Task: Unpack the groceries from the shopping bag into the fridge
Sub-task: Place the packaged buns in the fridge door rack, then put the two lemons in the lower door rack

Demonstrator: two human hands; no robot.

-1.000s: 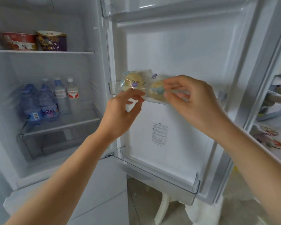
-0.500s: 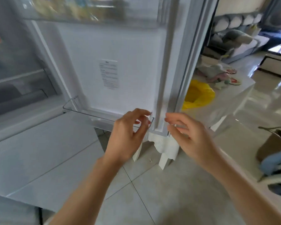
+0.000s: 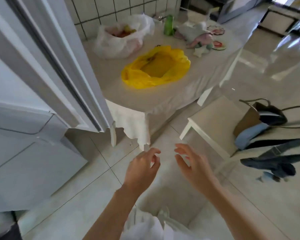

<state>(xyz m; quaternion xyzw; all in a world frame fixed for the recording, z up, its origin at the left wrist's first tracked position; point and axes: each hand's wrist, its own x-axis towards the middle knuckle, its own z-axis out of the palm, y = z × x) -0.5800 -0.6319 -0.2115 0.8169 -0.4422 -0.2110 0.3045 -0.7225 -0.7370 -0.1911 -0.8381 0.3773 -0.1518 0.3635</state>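
Head view: both hands empty above the floor

Fingers loosely curled and apart, the left hand [image 3: 142, 168] and right hand [image 3: 191, 164] hold nothing, forearms reaching forward. Ahead, the yellow shopping bag [image 3: 155, 66] lies open on the table [image 3: 206, 70], beside the fridge door [image 3: 47, 54].

A bright yellow plastic bag [image 3: 156, 68] lies on the bench [image 3: 206, 66], which wears a plain white cloth, beside a translucent white bag [image 3: 121, 37] showing red and yellow through its skin, and a green bottle [image 3: 169, 25] stands just behind. The fridge door [image 3: 47, 54] is white with a grey seal stripe, the wall [image 3: 114, 9] is white tile with dark grout, and the floor [image 3: 87, 179] is pale glossy tile. On the white chair [image 3: 213, 122] sit a brown paper bag [image 3: 246, 118] and blue and black cloth [image 3: 260, 135].
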